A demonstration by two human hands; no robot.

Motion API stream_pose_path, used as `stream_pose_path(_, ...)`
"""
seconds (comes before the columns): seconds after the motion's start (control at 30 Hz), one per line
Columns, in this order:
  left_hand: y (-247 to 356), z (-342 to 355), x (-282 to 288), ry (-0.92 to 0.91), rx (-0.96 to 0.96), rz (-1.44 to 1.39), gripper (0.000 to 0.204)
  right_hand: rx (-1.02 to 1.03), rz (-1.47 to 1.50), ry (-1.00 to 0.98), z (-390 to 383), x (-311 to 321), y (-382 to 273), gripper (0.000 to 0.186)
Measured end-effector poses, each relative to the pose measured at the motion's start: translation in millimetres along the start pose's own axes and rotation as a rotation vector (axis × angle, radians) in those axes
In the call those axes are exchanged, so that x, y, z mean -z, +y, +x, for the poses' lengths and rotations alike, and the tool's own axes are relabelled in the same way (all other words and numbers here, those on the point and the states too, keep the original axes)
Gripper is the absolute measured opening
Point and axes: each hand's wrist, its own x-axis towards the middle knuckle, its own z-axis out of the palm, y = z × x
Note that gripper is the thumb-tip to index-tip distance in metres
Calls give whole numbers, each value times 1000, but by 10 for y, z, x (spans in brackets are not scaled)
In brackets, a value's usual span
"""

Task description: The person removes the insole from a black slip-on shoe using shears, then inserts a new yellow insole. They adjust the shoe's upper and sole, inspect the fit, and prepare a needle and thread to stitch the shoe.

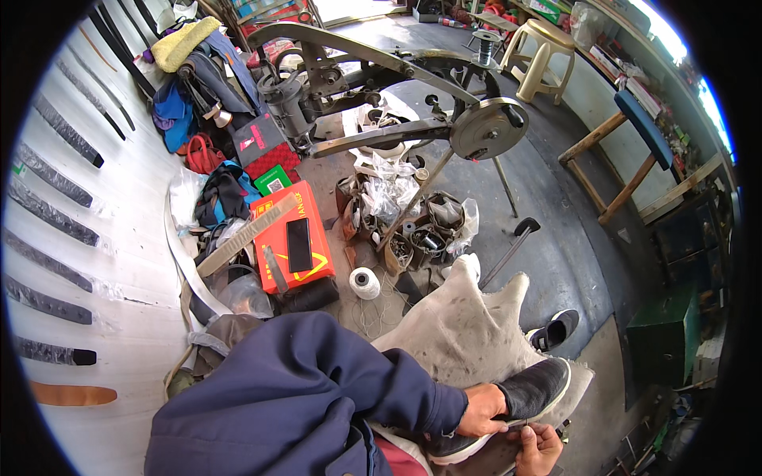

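Note:
A black shoe with a white sole edge [541, 387] lies across my lap on a stained beige cloth [452, 333]. My left hand [480, 409] is closed on the shoe, covering its middle, and a dark part with a pale edge shows below the wrist. Close by, at the sole edge, the fingers of my right hand [539, 451] are pinched together. A thin dark sliver shows at those fingertips, too small to name. Beyond the cloth, another dark shoe [557, 330] rests on the floor.
Ahead stands a metal hand-cranked machine with a round wheel [489, 128]. Below it are bags of supplies [389, 198] and a white thread cone [364, 283]. A phone [299, 245] lies on an orange box [316, 198]. Stools [644, 127] stand at right; strips hang at left.

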Motion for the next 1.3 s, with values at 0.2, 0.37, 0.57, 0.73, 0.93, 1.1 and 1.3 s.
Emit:
stream_pose_path(0.2,214,-91,9,-125,117,144,49,198,-182,140,-167,-190,-65,13)
stream_pose_path(0.37,387,-439,215,28,5,128,28,503,-650,320,-246,-244,-157,12)
stream_pose_path(0.57,-68,-1001,1448,642,151,500,11,562,-626,408,-278,-272,-107,16)
stream_pose_path(0.73,-920,-1624,2231,459,750,1071,75,523,-565,419,-270,-310,-75,18)
stream_pose_path(0.93,-1668,-1925,2333,208,1039,987,82,516,-525,469,-266,-242,-74,22)
stream_pose_path(1.1,-1780,-1962,2461,313,1037,926,74,466,-654,433,-183,-78,-248,28)
stream_pose_path(1.3,-1307,-2103,2562,888,789,688,61,632,-523,380,-19,-297,-486,34)
